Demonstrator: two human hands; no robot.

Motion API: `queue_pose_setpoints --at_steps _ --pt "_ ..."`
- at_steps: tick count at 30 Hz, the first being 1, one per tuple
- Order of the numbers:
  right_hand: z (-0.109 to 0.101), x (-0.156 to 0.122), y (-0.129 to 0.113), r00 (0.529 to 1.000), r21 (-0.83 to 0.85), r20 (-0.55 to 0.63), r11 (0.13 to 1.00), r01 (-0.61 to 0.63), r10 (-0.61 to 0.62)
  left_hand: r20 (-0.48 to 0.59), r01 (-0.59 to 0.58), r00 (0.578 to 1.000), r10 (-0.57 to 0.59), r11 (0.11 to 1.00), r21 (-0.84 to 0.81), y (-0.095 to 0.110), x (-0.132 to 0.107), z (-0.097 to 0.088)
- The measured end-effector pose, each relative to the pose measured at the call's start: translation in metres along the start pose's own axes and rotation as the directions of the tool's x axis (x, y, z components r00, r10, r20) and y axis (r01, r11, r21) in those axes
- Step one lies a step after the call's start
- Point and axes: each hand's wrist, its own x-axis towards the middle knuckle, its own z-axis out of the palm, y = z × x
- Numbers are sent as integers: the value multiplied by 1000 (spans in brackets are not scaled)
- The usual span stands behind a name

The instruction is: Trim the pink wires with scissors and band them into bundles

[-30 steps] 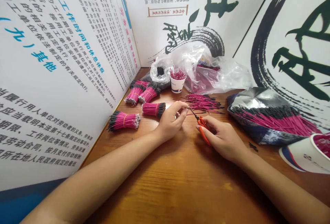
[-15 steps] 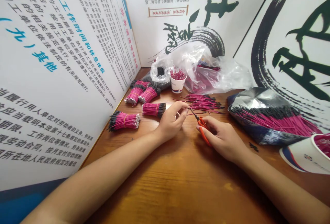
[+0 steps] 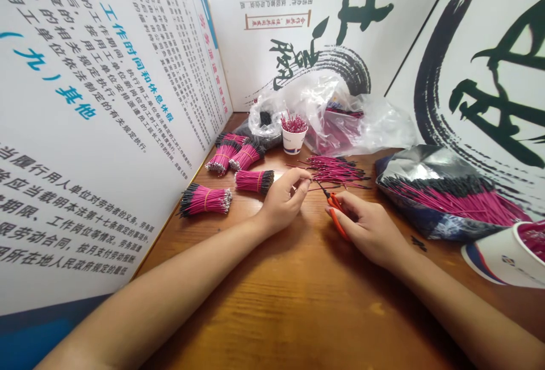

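Note:
My left hand is closed in a pinch, thumb against fingertips. What it pinches is too small and hidden to make out. My right hand grips orange-handled pliers, whose thin dark jaws point up and left, right by the left fingertips. Just beyond the hands lies a loose pile of magenta wires with black ends. To the left of my left hand are a banded wire bundle and another tied bundle, each magenta with black at one end.
More bundles lie at the back left. A paper cup of wires stands before a clear plastic bag. On the right are an open foil bag of wires, small black pieces and a tilted paper cup. Printed panels enclose the table.
Hardly anything differs. Both hands and the pliers stay in nearly the same place, with the pliers' tip still beside the left fingertips.

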Motion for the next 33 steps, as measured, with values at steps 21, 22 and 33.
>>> queue_pose_setpoints --at_steps 21,22,33 --pt "0 0 -1 1000 -24 0 999 27 -27 10 19 1000 -19 998 55 0 1 -2" --pt "0 0 -1 1000 -23 1 999 27 -27 12 21 1000 -21 998 56 1 1 -1" --pt "1 1 -1 999 -11 9 999 32 -32 20 -3 1000 2 998 58 -2 1 -1"
